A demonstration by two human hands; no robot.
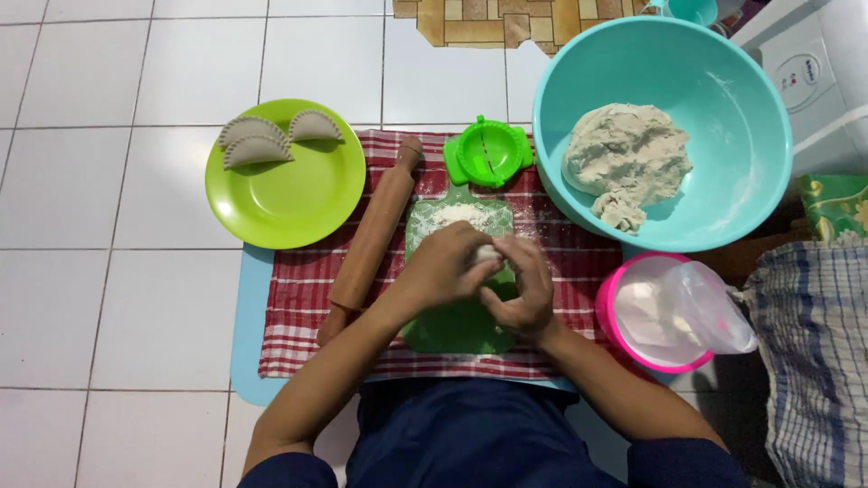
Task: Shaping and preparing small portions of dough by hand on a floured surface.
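My left hand [445, 266] and my right hand [522, 291] are cupped together around a small pale ball of dough [486, 255], held just above a green cutting board [452, 327] dusted with flour. A wooden rolling pin [372, 237] lies left of the board on a red checked cloth [298, 298]. At the far end of the board lies an open green dumpling mould [488, 152]. A large turquoise bowl [723, 63] at the right holds a lump of dough [626, 163].
A lime green plate [289, 199] at the left carries three folded dumplings [262, 140]. A pink bowl [608, 316] with a clear bag of flour [696, 307] stands at the right, next to a checked blue cloth [814, 352]. White floor tiles surround the work area.
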